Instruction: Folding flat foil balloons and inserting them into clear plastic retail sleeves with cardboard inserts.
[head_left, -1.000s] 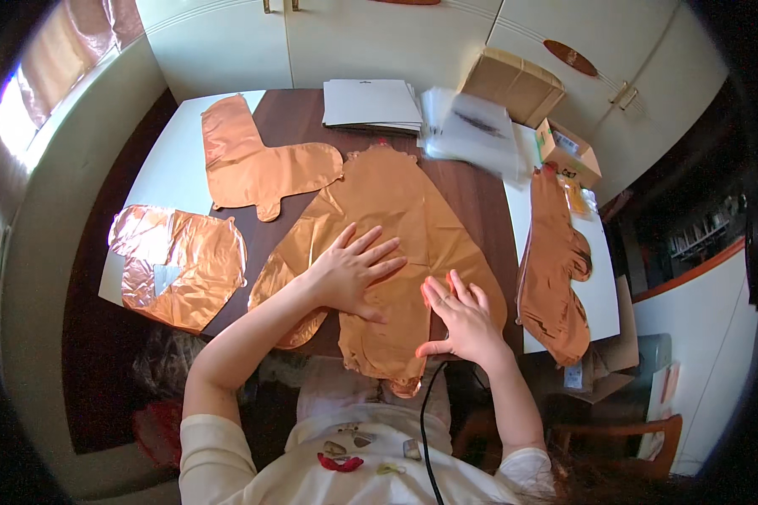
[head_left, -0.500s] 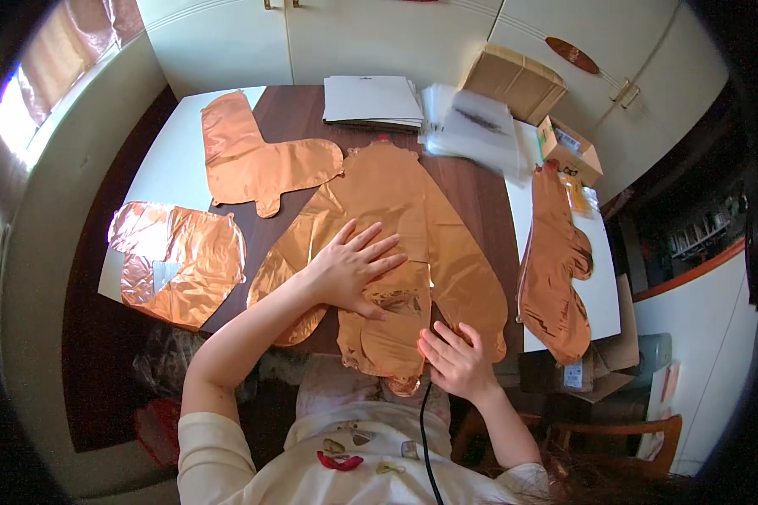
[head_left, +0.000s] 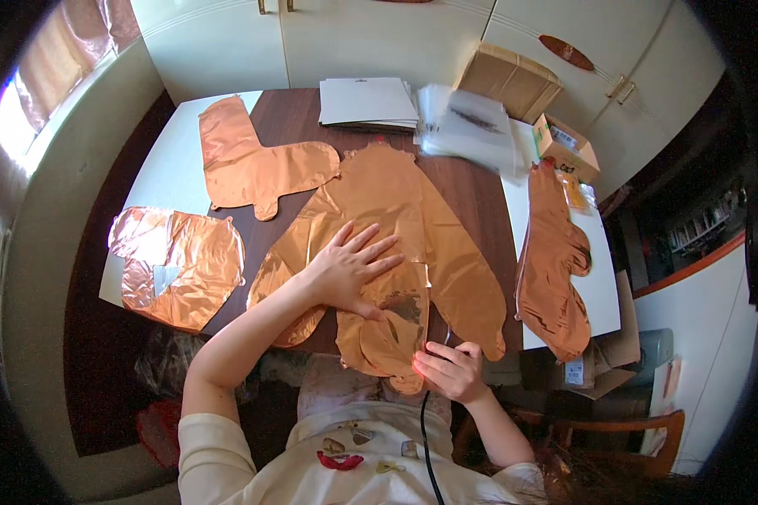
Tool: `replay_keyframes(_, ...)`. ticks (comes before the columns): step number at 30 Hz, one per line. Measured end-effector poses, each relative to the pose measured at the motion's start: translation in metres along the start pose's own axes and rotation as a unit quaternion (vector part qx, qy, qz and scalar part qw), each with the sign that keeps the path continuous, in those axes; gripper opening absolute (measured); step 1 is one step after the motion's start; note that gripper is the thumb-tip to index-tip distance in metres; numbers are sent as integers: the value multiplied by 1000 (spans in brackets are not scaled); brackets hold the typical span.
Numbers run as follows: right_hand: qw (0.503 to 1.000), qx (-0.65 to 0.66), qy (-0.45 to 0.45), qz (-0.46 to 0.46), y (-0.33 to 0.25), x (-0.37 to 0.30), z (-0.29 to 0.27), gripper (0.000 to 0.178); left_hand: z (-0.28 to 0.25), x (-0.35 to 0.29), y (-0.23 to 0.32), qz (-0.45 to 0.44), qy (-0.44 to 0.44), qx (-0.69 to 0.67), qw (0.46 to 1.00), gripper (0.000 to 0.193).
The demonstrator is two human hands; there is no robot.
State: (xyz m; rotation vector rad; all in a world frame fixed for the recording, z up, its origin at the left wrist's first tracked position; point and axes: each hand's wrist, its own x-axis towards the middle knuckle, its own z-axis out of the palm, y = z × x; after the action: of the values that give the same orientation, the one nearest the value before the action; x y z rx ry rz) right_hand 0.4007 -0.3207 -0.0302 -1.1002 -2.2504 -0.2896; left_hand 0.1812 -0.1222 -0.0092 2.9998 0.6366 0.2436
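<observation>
A big copper-coloured foil balloon (head_left: pixel 379 202), flat and uninflated, lies across the middle of the table, its near end hanging past the front edge. Pressed flat on its centre is my left hand (head_left: pixel 354 273), fingers spread. My right hand (head_left: pixel 451 370) is closed at the right edge of the balloon's lower part, its fingers pressed together on the foil there; the thumb side is partly hidden. Beneath my left thumb the foil is creased and shiny. From under my right hand a black cord (head_left: pixel 429 446) runs down over my shirt.
More flat copper foil balloons lie around: an L-shaped one (head_left: pixel 261 168) at far left, a crinkled one (head_left: pixel 185 269) at near left and a long one (head_left: pixel 556 269) at right. At the back are white cards (head_left: pixel 368 101), clear plastic bags (head_left: pixel 467 126), a cardboard box (head_left: pixel 509 80) and a small open box (head_left: pixel 567 145).
My right hand has moved slightly down and its fingers have closed on the balloon's edge. The lower foil has shifted and bulged. My left hand stays in place.
</observation>
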Motion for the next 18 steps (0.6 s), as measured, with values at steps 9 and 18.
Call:
replay_keyframes(9, 990, -28, -86, 104, 27, 41, 0, 29, 2, -1, -1, 3, 6, 18, 1000, 98)
replay_keyframes(18, 957, -22, -253, 137, 55, 47, 1, 81, 2, -3, -2, 7, 9, 1, 1000, 98)
